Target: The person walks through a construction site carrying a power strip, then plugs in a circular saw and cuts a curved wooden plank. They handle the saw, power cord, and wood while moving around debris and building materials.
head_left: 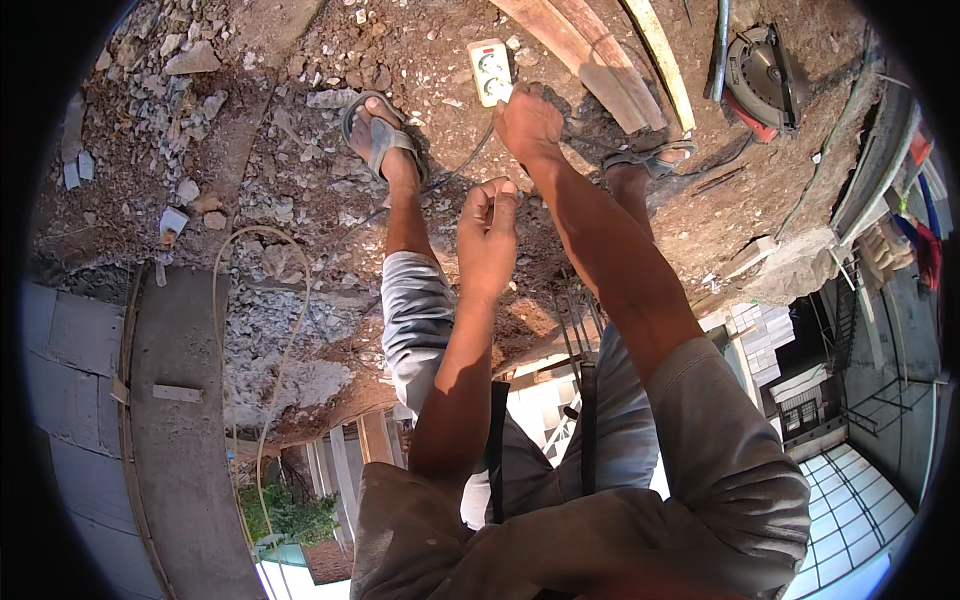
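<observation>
A white power strip [489, 68] with round sockets and a red switch lies on the dirt in front of me. At its near end is my right hand [530, 122], fingers curled closed; whatever they grip is hidden beneath them. A thin dark cable [462, 165] runs from beside that hand toward my left foot. Nearer to me and a little to the left, my left hand [487, 240] is held above the ground, thumb pressed to its curled fingers. Anything in that pinch is too small to make out.
Long wooden boards [590, 60] lie beyond my right hand. A circular saw [762, 78] with a red body rests at the far right. Broken rubble [190, 60] covers the left side. A pale hose [300, 290] loops at the left, beside a concrete ledge [185, 340].
</observation>
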Available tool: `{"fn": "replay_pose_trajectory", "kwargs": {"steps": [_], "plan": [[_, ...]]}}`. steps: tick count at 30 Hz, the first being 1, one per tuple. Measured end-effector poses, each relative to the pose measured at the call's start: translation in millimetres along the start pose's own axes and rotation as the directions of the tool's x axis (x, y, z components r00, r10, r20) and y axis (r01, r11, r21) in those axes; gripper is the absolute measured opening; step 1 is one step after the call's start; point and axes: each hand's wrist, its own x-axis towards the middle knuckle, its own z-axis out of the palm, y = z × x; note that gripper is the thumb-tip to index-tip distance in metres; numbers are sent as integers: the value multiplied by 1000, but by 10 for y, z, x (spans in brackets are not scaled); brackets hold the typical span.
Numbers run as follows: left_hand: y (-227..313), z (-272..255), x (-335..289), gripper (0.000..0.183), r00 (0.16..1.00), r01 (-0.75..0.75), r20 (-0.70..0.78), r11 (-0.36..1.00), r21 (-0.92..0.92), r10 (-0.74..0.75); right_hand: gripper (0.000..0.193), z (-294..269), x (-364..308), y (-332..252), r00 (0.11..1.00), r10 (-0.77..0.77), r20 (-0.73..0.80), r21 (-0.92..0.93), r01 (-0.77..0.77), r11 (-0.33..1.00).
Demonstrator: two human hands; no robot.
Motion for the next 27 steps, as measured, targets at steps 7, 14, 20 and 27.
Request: {"fn": "replay_pose_trajectory", "kwargs": {"steps": [7, 14, 20, 27], "plan": [[338, -476, 115, 30, 990, -137, -60, 971, -194, 128, 30, -226, 34, -471, 993, 16, 120, -232, 12, 973], [508, -673, 102, 36, 999, -26, -35, 958, -285, 17, 21, 117, 159, -408, 989, -134, 68, -354, 150, 923], [589, -743, 22, 35, 999, -13, 25, 969, -246, 20, 18, 150, 182, -472, 971, -207, 124, -306, 236, 922], [507, -611, 42, 33, 998, -19, 61, 988, -155, 29, 29, 55, 524, -445, 928, -46, 370, -265, 153, 952]]}}
